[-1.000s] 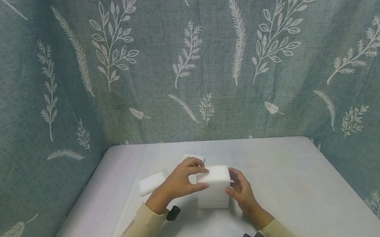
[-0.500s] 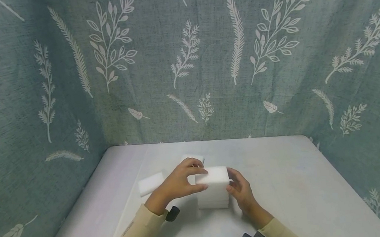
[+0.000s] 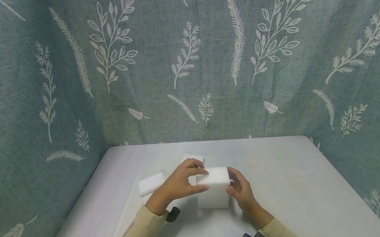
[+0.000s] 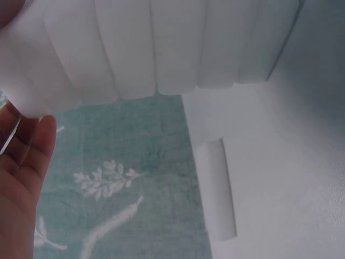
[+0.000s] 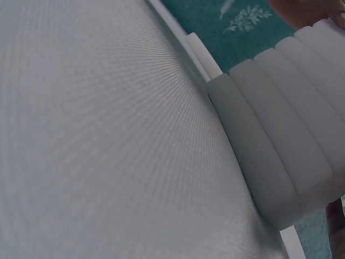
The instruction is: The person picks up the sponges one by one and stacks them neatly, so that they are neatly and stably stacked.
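A stack of several white sponge blocks [image 3: 213, 200] stands upright on the table, its layers plain in the left wrist view [image 4: 178, 46] and the right wrist view [image 5: 269, 124]. My left hand [image 3: 180, 179] holds the top white sponge block [image 3: 218, 174] at its left end, thumb on the near side and fingers toward the far side. At the right side my right hand [image 3: 243, 193] grips the upper part of the stack, thumb in front and fingers behind. Which layers the right fingers touch is partly hidden.
One loose white sponge block [image 3: 151, 184] lies left of the stack, beside the left forearm. Another white block [image 3: 198, 157] sits behind the left hand, partly covered. The white table [image 3: 284, 185] ends against a green leaf-patterned curtain [image 3: 184, 58].
Both hands stay at the stack with almost the same hold. The view shifts very slightly, and the top block appears a touch lower than one second ago.
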